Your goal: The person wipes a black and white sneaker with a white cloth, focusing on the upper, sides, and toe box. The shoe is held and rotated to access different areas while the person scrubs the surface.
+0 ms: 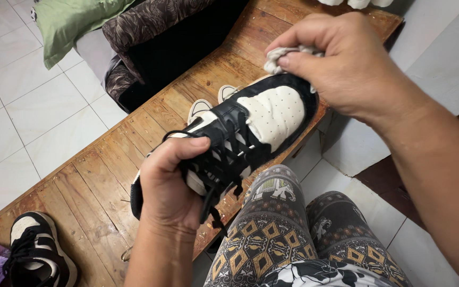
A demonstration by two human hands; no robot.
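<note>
Black-and-white leather shoe [240, 133] is held up over the wooden desk [102, 180], just above the person's lap, toe pointing away from the body. Left hand [168, 186] has a closed grip round the heel/collar end, thumb over the top by the laces, steadying it. Right hand [341, 64] is closed on a small whitish cloth [280, 56], pinched btwn thumb & fingers and pressed against the toe rim, right beside the perforated white toe panel. Looks like the wiping step is under way at the front edge of the toe; rest of the upper shows no obvious dirt, but sole & far side are hidden, so can't tell how much is left. Next move, as I judge it, calls for keeping the heel grip firm while the cloth runs along the toe rim, w/ the shoe turned a bit to bring hidden sides round. Second shoe [38, 250] of the same kind sits on the desk at lower left, well apart. Green pillow [75, 18] lies on a dark seat beyond the desk.
</note>
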